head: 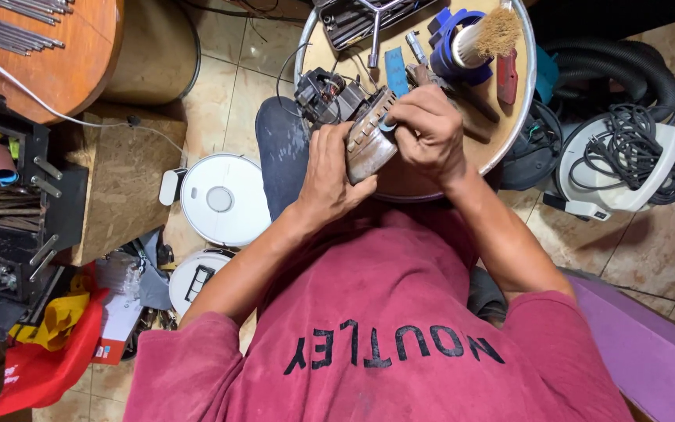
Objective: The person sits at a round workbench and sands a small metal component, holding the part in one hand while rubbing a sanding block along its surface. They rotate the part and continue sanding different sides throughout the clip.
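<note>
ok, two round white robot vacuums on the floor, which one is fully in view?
The upper robot vacuum, beside the person's knee: its whole disc shows. The lower robot vacuum is partly hidden behind the left arm.

Small repair workshop, likely for household appliances: a round wooden work table [501,137] is sitting on a tiled floor [220,86], carrying a socket tool case [353,19] at its far edge and a bristle brush [482,35] beside it. A black tool chest [1,234] with open drawers is standing at the left, with metal rods [9,23] lying on a second round table [80,70]. Two white robot vacuums [224,199] and a canister vacuum [626,160] with coiled cord are waiting on the floor around the table.
</note>
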